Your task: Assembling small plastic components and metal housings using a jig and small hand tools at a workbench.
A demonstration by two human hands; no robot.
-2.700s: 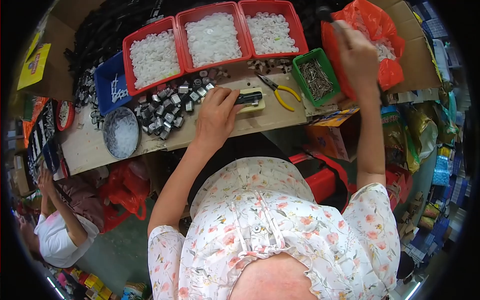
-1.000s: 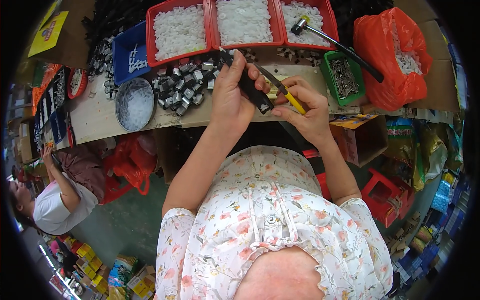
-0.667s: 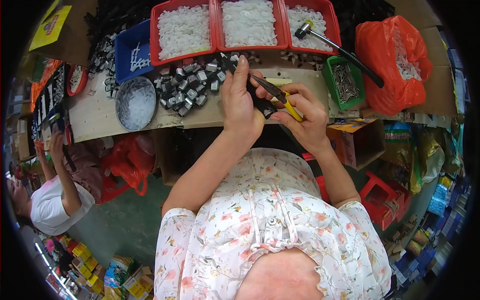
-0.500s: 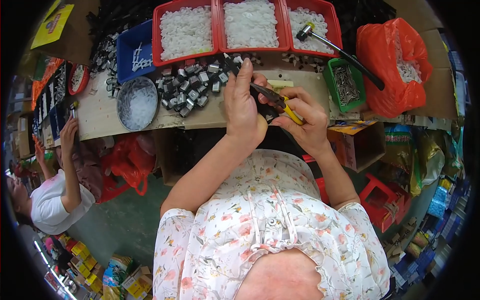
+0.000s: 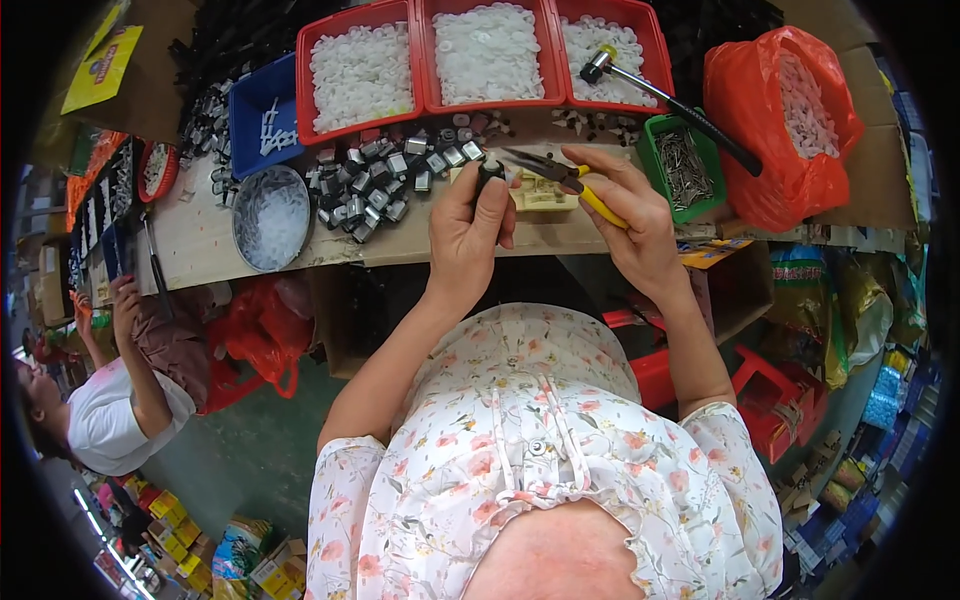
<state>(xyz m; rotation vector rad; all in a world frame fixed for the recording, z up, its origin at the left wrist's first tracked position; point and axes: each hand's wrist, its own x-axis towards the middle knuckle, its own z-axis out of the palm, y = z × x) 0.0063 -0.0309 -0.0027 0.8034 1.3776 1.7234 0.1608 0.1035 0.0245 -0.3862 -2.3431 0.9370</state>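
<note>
Your left hand [image 5: 463, 243] is curled tight round a black piece [image 5: 489, 171], as the head view shows, with one end poking up between thumb and fingers. Your right hand [image 5: 642, 226] grips the yellow-handled pliers [image 5: 563, 174]. Their long axis slants from the handles in your palm up and leftward to the tips, which sit just right of the black piece's end and a little beyond it. Whether they touch it, you can't tell from here. The black piece lies left of your right hand; its exposed end looks foreshortened, so its long axis is hard to judge. Both hands are above the near side of the table [image 5: 545, 238], with a cream block [image 5: 545, 199] between them and the metal pieces [image 5: 375, 178] to your left.
</note>
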